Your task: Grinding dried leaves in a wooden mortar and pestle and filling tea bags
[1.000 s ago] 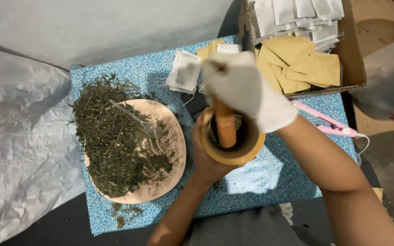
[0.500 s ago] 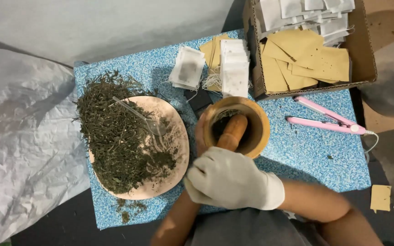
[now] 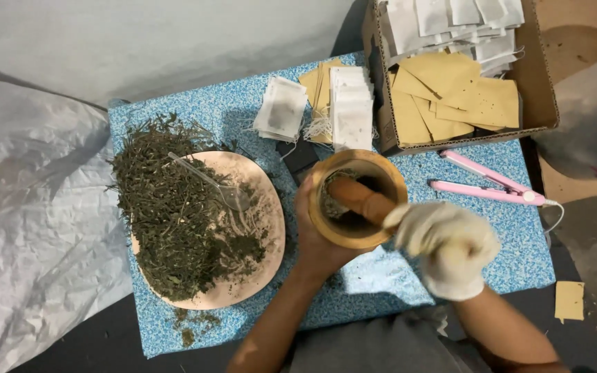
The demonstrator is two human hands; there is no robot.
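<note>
Since the earlier frame, I saw the right hand move from low in front of the mortar out to its right side, and it now gripped the pestle, which had been leaning free in the bowl.

Taking things from largest down: crinkled pale sheeting lay across the left of the view. Beside it sat the blue speckled worktop, carrying everything else. At its top right corner stood a cardboard box holding tan envelopes and white sachets. On the worktop's left rested a round tan plate, heaped with dried green herb; a clear plastic spoon lay across the pile. More sachets were stacked near the top edge, just beside the box.

The wooden mortar stood at the worktop's middle, between plate and a pink flat-iron tool. The left hand, bare, was wrapped around the mortar's near left wall, clamped on it. The right hand wore a pale glove and was closed around the pestle's upper end; the pestle slanted down to the left, its tip inside the bowl against some crushed herb. The two hands were apart, one on each side of the mortar. A small tan square lay on the floor at right.
</note>
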